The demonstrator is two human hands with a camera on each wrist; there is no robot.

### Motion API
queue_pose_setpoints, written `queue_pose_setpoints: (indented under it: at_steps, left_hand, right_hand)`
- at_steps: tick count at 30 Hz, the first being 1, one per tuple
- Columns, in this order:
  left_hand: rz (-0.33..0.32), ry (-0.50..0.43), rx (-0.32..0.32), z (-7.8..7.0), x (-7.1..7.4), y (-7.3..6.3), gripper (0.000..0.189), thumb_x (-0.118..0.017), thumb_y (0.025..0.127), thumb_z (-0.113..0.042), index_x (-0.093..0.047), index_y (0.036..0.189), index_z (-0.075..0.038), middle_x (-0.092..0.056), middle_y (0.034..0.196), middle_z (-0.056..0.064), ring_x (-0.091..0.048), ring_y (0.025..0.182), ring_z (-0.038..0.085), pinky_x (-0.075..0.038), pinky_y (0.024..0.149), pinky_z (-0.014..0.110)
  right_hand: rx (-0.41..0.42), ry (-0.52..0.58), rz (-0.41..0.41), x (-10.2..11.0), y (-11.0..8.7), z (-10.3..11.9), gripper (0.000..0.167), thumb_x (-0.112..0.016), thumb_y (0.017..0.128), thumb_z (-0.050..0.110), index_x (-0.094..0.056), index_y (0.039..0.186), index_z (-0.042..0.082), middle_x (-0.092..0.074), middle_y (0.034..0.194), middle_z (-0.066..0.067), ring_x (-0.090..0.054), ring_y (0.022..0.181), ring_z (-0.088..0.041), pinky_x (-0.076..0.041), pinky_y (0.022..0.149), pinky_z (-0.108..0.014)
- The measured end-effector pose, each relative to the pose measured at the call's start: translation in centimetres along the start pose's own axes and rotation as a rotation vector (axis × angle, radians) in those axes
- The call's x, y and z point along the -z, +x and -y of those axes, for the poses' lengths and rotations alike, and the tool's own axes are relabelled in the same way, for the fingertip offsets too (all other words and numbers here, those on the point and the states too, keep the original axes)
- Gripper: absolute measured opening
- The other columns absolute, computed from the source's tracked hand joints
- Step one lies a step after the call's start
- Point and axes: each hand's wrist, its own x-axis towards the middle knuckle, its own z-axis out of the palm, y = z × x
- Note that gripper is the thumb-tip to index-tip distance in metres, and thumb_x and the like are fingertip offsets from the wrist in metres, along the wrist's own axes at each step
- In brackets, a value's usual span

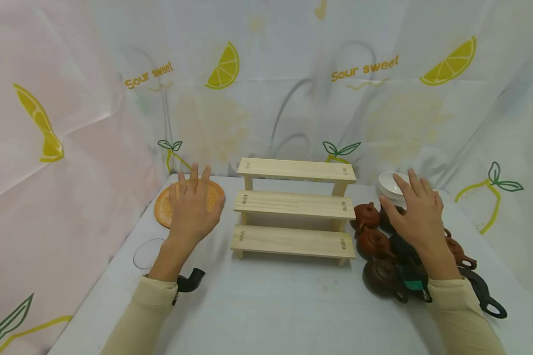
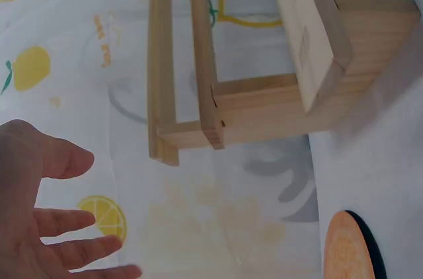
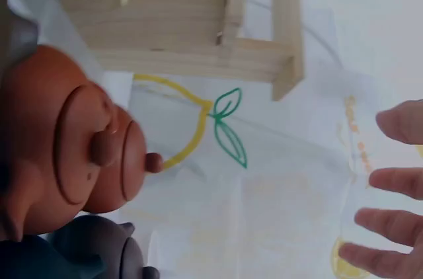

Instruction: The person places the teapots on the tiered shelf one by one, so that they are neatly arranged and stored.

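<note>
My left hand (image 1: 194,209) is held up over the left side of the table with its fingers spread, overlapping a round orange mat (image 1: 163,209) in the head view. Nothing is in its grasp. On the right, my right hand (image 1: 419,214) hovers with fingers apart, holding nothing, above a group of small teapots. Among these are a reddish-brown teapot (image 1: 366,216), another reddish one (image 1: 375,243) and a dark brown teapot (image 1: 379,277). Between the hands stands a three-step wooden shelf (image 1: 293,240) with bare steps. Parts of the teapot group are hidden by my right hand and forearm.
White bowls (image 1: 388,186) sit at the back right behind the teapots. A thin clear disc or ring (image 1: 144,254) lies at the left near my forearm. Printed cloth (image 1: 266,98) hangs behind and beside the white table (image 1: 266,305).
</note>
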Motion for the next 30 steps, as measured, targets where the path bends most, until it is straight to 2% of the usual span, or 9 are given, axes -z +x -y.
queue_pose_setpoints:
  at_steps: [1, 3, 6, 9, 13, 17, 20, 26, 30]
  left_hand:
    - [-0.025, -0.066, -0.008, -0.1, 0.2, 0.0, 0.07, -0.062, 0.103, -0.029, -0.035, 0.161, -0.003, -0.028, 0.166, 0.022, -0.017, 0.151, 0.051, -0.014, 0.119, 0.068]
    - [-0.052, -0.191, -0.014, -0.3, 0.5, -0.3, 0.054, -0.064, 0.101, -0.023, -0.052, 0.148, 0.002, -0.05, 0.151, 0.024, -0.042, 0.141, 0.047, -0.033, 0.113, 0.064]
    - [0.008, -0.287, -0.01, -0.4, 0.9, -1.1, 0.025, -0.066, 0.1, -0.018, -0.07, 0.116, 0.001, -0.07, 0.114, 0.017, -0.064, 0.111, 0.037, -0.051, 0.095, 0.057]
    - [0.139, -0.316, -0.018, -0.1, 0.3, -2.5, 0.01, -0.068, 0.1, -0.014, -0.072, 0.098, -0.005, -0.071, 0.097, 0.008, -0.067, 0.098, 0.031, -0.056, 0.086, 0.053]
    - [0.254, -0.409, -0.034, 0.6, -1.5, -4.5, 0.014, -0.072, 0.097, -0.004, -0.072, 0.111, -0.002, -0.071, 0.112, 0.01, -0.068, 0.106, 0.032, -0.059, 0.087, 0.05]
    - [0.291, -0.504, 0.005, 1.1, -3.2, -6.0, 0.033, -0.071, 0.096, -0.001, -0.068, 0.129, 0.0, -0.064, 0.136, 0.015, -0.067, 0.113, 0.036, -0.06, 0.087, 0.047]
    - [0.297, -0.551, 0.061, 1.4, -4.3, -6.5, 0.039, -0.07, 0.098, -0.001, -0.067, 0.136, -0.004, -0.06, 0.144, 0.013, -0.066, 0.115, 0.037, -0.06, 0.088, 0.045]
    - [0.284, -0.661, 0.131, 2.1, -5.5, -7.2, 0.043, -0.069, 0.099, -0.004, -0.065, 0.142, -0.007, -0.057, 0.149, 0.009, -0.062, 0.123, 0.036, -0.057, 0.095, 0.047]
    - [0.292, -0.736, 0.127, 2.6, -5.6, -7.4, 0.042, -0.069, 0.102, -0.01, -0.063, 0.143, -0.004, -0.057, 0.15, 0.003, -0.056, 0.132, 0.029, -0.052, 0.102, 0.044]
  right_hand:
    - [0.02, 0.04, -0.054, 0.2, 0.0, 0.1, 0.059, -0.068, 0.1, 0.032, -0.054, 0.147, -0.001, -0.041, 0.157, -0.029, -0.038, 0.139, -0.056, -0.033, 0.117, -0.056]
    - [0.041, 0.122, -0.145, 0.8, -0.1, 0.5, 0.05, -0.074, 0.096, 0.019, -0.063, 0.139, -0.003, -0.054, 0.148, -0.025, -0.053, 0.127, -0.053, -0.051, 0.099, -0.025]
    - [0.016, 0.198, -0.212, 1.9, -0.3, 0.9, 0.044, -0.078, 0.092, 0.01, -0.069, 0.134, 0.001, -0.066, 0.135, -0.017, -0.065, 0.116, -0.037, -0.039, 0.073, 0.002]
    - [-0.05, 0.234, -0.202, 3.0, -0.9, 0.8, 0.04, -0.077, 0.094, 0.011, -0.071, 0.133, 0.005, -0.07, 0.13, -0.015, -0.063, 0.118, -0.008, -0.043, 0.082, -0.001]
    - [-0.152, 0.253, -0.147, 4.2, -1.9, -0.2, 0.037, -0.074, 0.097, 0.016, -0.071, 0.132, 0.005, -0.072, 0.125, -0.009, -0.054, 0.106, 0.015, -0.043, 0.085, -0.003]
    - [-0.225, 0.256, -0.08, 5.3, -3.1, -1.7, 0.036, -0.072, 0.099, 0.019, -0.07, 0.132, 0.003, -0.07, 0.119, 0.012, -0.054, 0.1, 0.016, -0.044, 0.079, -0.001]
    - [-0.268, 0.229, -0.046, 6.2, -4.0, -2.8, 0.036, -0.071, 0.101, 0.02, -0.069, 0.131, 0.001, -0.065, 0.114, 0.024, -0.051, 0.098, 0.018, -0.042, 0.076, 0.0]
    - [-0.386, 0.115, -0.006, 7.1, -5.9, -4.7, 0.042, -0.066, 0.104, 0.031, -0.067, 0.135, 0.001, -0.063, 0.119, 0.021, -0.041, 0.102, 0.019, -0.035, 0.085, -0.005]
    - [-0.432, 0.091, 0.009, 7.3, -7.2, -6.3, 0.044, -0.065, 0.105, 0.032, -0.066, 0.134, -0.001, -0.053, 0.112, 0.034, -0.039, 0.099, 0.019, -0.035, 0.085, -0.01]
